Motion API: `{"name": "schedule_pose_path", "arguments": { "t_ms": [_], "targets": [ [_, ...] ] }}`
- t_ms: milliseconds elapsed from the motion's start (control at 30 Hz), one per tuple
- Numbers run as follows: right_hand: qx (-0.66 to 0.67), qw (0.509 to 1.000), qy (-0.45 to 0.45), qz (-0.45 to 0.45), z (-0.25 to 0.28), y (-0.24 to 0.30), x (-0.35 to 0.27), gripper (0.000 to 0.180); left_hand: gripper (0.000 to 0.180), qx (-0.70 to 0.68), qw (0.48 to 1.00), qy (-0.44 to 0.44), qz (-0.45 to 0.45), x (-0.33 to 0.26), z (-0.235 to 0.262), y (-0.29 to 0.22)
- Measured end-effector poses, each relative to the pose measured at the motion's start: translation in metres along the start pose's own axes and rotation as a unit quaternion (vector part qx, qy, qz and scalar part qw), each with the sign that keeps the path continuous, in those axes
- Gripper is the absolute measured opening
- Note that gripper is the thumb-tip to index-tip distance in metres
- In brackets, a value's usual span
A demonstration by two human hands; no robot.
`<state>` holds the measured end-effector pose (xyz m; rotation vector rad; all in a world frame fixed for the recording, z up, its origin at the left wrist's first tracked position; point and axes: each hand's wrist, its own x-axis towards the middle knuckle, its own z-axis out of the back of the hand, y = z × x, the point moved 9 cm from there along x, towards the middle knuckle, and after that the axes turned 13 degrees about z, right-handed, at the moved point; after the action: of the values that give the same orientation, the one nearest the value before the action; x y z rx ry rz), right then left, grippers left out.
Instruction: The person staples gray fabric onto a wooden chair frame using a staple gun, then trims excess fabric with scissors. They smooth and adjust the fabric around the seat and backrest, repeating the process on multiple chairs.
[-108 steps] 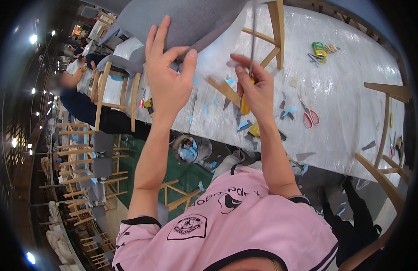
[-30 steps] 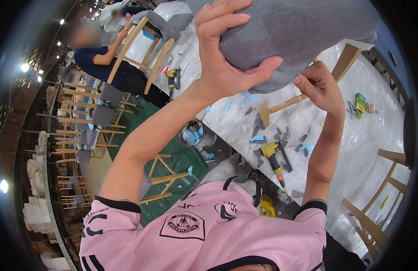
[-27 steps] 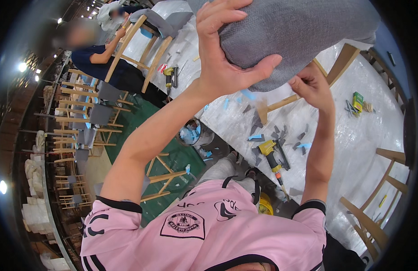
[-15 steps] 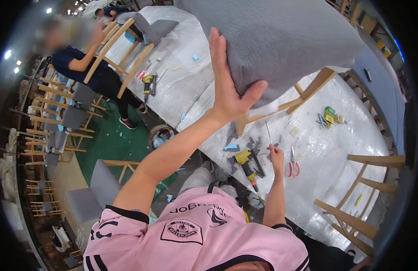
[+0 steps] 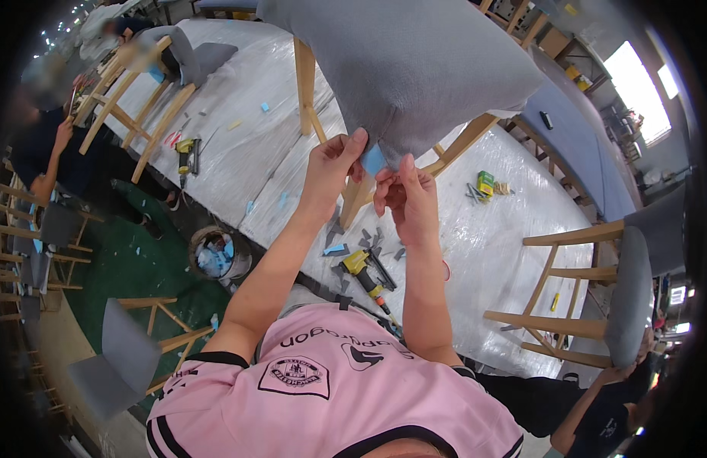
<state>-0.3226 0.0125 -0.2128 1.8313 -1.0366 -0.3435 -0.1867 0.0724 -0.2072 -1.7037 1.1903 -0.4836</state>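
Observation:
A grey upholstered chair (image 5: 422, 69) with pale wooden legs stands on the table in front of me. At its near corner a small light-blue piece (image 5: 374, 159) shows beneath the grey fabric (image 5: 390, 128). My left hand (image 5: 328, 177) pinches the fabric just left of the blue piece. My right hand (image 5: 411, 204) is closed at the fabric's edge on the other side, thumb up and fingers curled. Whether it also holds a thin tool is hidden. Below the corner lies a yellow-and-black nail gun (image 5: 362, 269) among grey scraps (image 5: 376, 240).
Clear plastic covers the table (image 5: 491, 252). A small green box (image 5: 485, 183) lies to the right, and another chair (image 5: 628, 290) stands at the right edge beside a person. A scrap bin (image 5: 216, 256) is at lower left. Another person (image 5: 56, 153) handles a chair at far left.
My left hand has come down from the chair's side to its near corner. My right hand has risen from the table to meet it, and its thin metal tool no longer shows.

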Motion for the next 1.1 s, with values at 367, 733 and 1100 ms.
{"name": "schedule_pose_path", "arguments": {
  "t_ms": [367,733,1100],
  "targets": [
    [-0.015,0.991,-0.038,0.126,0.003,-0.037,-0.003,0.046,0.033,-0.002,0.994,0.059,-0.094,0.001,0.000,0.002],
    [-0.007,0.975,-0.055,0.214,0.003,-0.058,0.003,0.046,0.035,-0.011,0.985,0.096,-0.143,0.005,0.003,0.013],
    [-0.110,0.977,0.004,0.181,0.018,-0.054,0.009,0.050,0.081,0.107,0.965,0.222,-0.091,0.048,-0.033,-0.021]
  ]
}}
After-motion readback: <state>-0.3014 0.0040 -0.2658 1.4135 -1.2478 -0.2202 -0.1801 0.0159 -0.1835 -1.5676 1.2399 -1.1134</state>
